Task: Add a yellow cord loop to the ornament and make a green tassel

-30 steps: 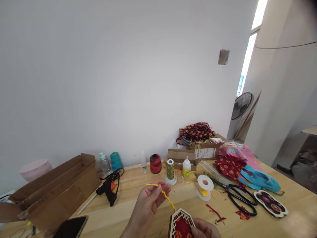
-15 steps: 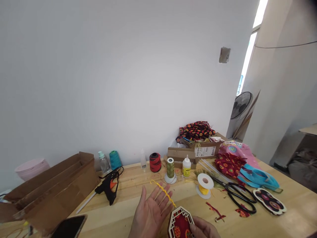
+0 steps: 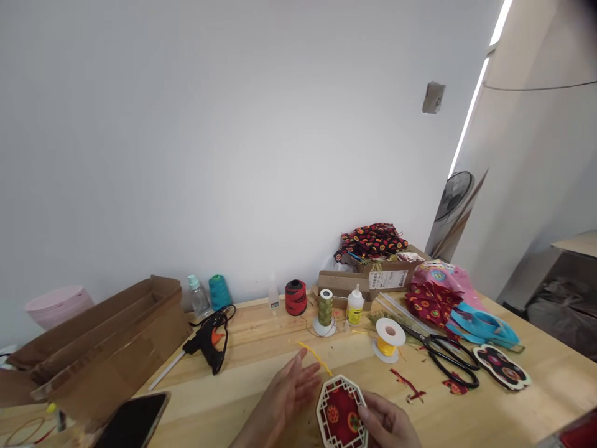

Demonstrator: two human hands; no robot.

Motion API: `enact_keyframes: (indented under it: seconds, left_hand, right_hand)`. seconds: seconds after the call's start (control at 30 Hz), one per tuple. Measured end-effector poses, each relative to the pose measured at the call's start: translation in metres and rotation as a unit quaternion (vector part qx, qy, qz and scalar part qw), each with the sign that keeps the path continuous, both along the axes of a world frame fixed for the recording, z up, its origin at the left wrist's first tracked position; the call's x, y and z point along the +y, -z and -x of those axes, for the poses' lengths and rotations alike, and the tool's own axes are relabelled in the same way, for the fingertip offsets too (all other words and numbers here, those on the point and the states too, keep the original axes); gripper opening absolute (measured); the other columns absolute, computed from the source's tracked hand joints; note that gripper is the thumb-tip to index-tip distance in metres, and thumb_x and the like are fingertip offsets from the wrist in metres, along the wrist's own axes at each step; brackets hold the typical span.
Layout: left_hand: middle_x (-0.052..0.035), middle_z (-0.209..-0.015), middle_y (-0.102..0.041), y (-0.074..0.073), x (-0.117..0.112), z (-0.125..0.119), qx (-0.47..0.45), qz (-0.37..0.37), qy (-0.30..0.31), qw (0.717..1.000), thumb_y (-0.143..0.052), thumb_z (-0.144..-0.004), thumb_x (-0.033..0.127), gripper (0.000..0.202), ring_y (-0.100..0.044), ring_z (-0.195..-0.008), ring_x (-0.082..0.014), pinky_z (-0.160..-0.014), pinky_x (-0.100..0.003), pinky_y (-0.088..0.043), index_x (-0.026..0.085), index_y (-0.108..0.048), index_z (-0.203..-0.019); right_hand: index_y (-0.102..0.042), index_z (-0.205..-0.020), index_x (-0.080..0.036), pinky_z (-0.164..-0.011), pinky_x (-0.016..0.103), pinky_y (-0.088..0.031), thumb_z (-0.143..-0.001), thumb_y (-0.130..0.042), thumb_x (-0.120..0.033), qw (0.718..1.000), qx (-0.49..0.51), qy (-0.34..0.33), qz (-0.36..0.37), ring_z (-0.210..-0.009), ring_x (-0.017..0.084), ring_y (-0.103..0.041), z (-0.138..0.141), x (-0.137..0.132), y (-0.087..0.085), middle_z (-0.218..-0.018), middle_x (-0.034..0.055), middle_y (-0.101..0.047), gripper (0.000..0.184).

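In my right hand (image 3: 389,420) is an octagonal pendant (image 3: 342,414) with a pale lattice frame and patterned dark red fabric inside; thumb and fingers grip its right edge. A twisted yellow cord (image 3: 318,358) runs up and left from the pendant's top. My left hand (image 3: 293,389) is beside the pendant's left edge, fingers stretched and palm turned toward it. The cord's free end passes by the fingertips; whether they touch it I cannot tell. Beyond lie a spool of yellow thread (image 3: 389,339), black-handled scissors (image 3: 452,359) and red fabric scraps (image 3: 408,386).
At left are a long cardboard box (image 3: 112,348), a phone (image 3: 133,420) and a black glue gun (image 3: 209,342). Thread spools (image 3: 296,298) and a glue bottle (image 3: 355,306) line the wall. Blue ribbon (image 3: 485,326) and a flower-shaped piece (image 3: 501,367) are at right.
My left hand has turned from palm up under the cord to sideways, and the cord no longer lies across its palm. The pendant sits slightly higher in view, still in my right hand.
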State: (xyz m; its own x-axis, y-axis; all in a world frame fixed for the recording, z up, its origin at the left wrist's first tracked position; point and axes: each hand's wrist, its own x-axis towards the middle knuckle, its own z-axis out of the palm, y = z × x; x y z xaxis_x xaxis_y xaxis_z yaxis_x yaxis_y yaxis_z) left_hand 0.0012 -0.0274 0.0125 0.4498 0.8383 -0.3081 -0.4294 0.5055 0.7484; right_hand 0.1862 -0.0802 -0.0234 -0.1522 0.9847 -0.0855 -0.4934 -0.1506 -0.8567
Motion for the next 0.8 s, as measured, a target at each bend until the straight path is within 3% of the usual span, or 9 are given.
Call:
enact_keyframes:
  seconds: [0.13, 0.27, 0.37, 0.5, 0.57, 0.63, 0.7, 0.8]
  left_hand:
    - [-0.0145, -0.103, -0.061, 0.011, -0.013, -0.01, -0.013, -0.038, 0.017, 0.999, -0.056, -0.071, 0.039, 0.065, -0.057, -0.092, -0.0232, -0.082, -0.038, -0.039, 0.013, -0.032, -0.125]
    - [-0.0102, -0.088, -0.066, 0.002, -0.008, -0.008, 0.073, -0.107, -0.011, 0.992, -0.064, -0.064, 0.035, 0.055, -0.06, -0.079, -0.0202, -0.074, -0.031, -0.042, 0.011, -0.049, -0.111]
    - [-0.008, -0.08, -0.066, -0.002, 0.009, 0.006, 0.134, -0.133, -0.011, 0.982, -0.066, -0.061, 0.038, 0.064, -0.06, -0.071, -0.0182, -0.067, -0.029, -0.044, 0.011, -0.045, -0.115]
    - [-0.0056, -0.072, -0.065, 0.011, 0.032, 0.032, 0.222, -0.185, -0.075, 0.954, -0.064, -0.056, 0.047, 0.086, -0.059, -0.069, -0.018, -0.065, -0.028, -0.044, 0.007, -0.031, -0.124]
    - [-0.0078, -0.075, -0.065, 0.019, 0.039, 0.044, 0.317, -0.219, -0.082, 0.919, -0.053, -0.064, 0.051, 0.083, -0.059, -0.071, -0.0186, -0.066, -0.029, -0.045, 0.002, -0.026, -0.126]
    - [-0.0095, -0.077, -0.065, 0.024, 0.042, 0.052, 0.429, -0.25, -0.078, 0.865, -0.041, -0.07, 0.047, 0.075, -0.06, -0.071, -0.0188, -0.066, -0.029, -0.045, -0.001, -0.025, -0.126]
    - [-0.011, -0.083, -0.065, 0.025, 0.041, 0.055, 0.504, -0.27, -0.082, 0.816, -0.039, -0.071, 0.041, 0.064, -0.059, -0.078, -0.0198, -0.073, -0.03, -0.044, 0.001, -0.036, -0.121]
    - [-0.0137, -0.106, -0.058, 0.022, 0.036, 0.056, 0.552, -0.276, -0.109, 0.779, -0.043, -0.067, 0.036, 0.051, -0.049, -0.102, -0.0228, -0.091, -0.031, -0.031, 0.008, -0.053, -0.108]
  right_hand:
    - [-0.064, -0.091, -0.017, -0.075, 0.036, -0.046, -0.061, -0.068, -0.036, 1.0, 0.02, 0.001, -0.001, -0.077, 0.023, -0.063, 0.006, 0.003, -0.006, -0.083, 0.0084, -0.068, 0.035]
    - [-0.063, -0.094, -0.016, -0.074, 0.035, -0.046, -0.06, -0.067, -0.04, 0.999, -0.028, 0.0, -0.027, -0.077, 0.022, -0.062, 0.018, 0.014, -0.007, -0.083, 0.0091, -0.068, 0.042]
    - [-0.061, -0.095, -0.013, -0.065, 0.03, -0.047, -0.059, -0.066, -0.045, 0.994, -0.103, 0.031, -0.032, -0.067, 0.02, -0.061, 0.024, 0.026, -0.001, -0.07, 0.0072, -0.067, 0.048]
    - [-0.057, -0.099, -0.012, -0.045, 0.023, -0.042, -0.057, -0.06, -0.055, 0.973, -0.189, 0.13, -0.019, -0.048, 0.014, -0.053, 0.029, 0.038, 0.015, -0.062, 0.0043, -0.063, 0.06]
    - [-0.058, -0.098, -0.012, -0.041, 0.021, -0.039, -0.057, -0.058, -0.058, 0.962, -0.224, 0.157, -0.027, -0.046, 0.013, -0.051, 0.03, 0.04, 0.023, -0.062, 0.0044, -0.062, 0.062]
    - [-0.058, -0.097, -0.011, -0.041, 0.021, -0.038, -0.058, -0.056, -0.059, 0.954, -0.251, 0.157, -0.04, -0.047, 0.013, -0.051, 0.03, 0.04, 0.026, -0.062, 0.0044, -0.061, 0.062]
    - [-0.058, -0.097, -0.01, -0.042, 0.021, -0.038, -0.059, -0.055, -0.058, 0.952, -0.268, 0.141, -0.052, -0.047, 0.013, -0.05, 0.03, 0.039, 0.026, -0.061, 0.0041, -0.06, 0.061]
    - [-0.059, -0.095, -0.011, -0.044, 0.021, -0.038, -0.06, -0.053, -0.059, 0.947, -0.285, 0.134, -0.067, -0.048, 0.013, -0.051, 0.03, 0.038, 0.023, -0.059, 0.0035, -0.059, 0.06]
